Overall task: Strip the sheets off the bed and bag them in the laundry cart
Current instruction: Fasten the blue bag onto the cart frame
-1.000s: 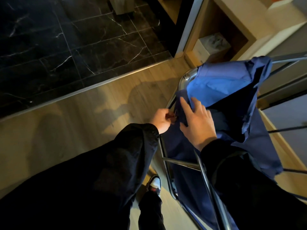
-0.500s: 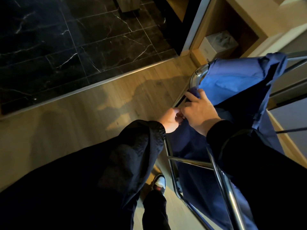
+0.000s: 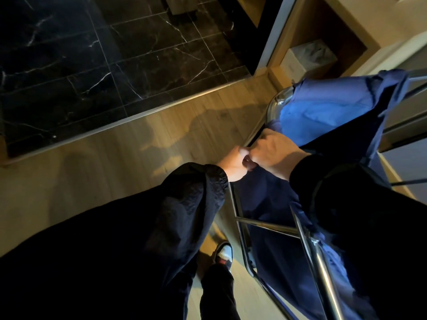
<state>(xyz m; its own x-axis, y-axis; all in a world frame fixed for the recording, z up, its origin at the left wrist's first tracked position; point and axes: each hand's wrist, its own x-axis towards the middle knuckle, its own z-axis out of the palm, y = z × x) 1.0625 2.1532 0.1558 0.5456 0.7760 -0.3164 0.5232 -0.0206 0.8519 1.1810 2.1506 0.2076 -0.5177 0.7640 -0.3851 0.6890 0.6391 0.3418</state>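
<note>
Black marble tiles [image 3: 115, 54] with white veins meet a pale wood plank floor [image 3: 92, 169] at a metal threshold strip [image 3: 138, 114]. A wooden cabinet niche [image 3: 323, 26] holds a pale box [image 3: 307, 58]. Warm light casts shadows.

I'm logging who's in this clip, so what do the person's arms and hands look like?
Long black sleeves cover both arms to the wrists. The left sleeve is loose, crinkled fabric gathered into an elastic cuff; the right sleeve looks plainer and sits in shadow. The left hand and right hand are bare, without gloves.
</note>
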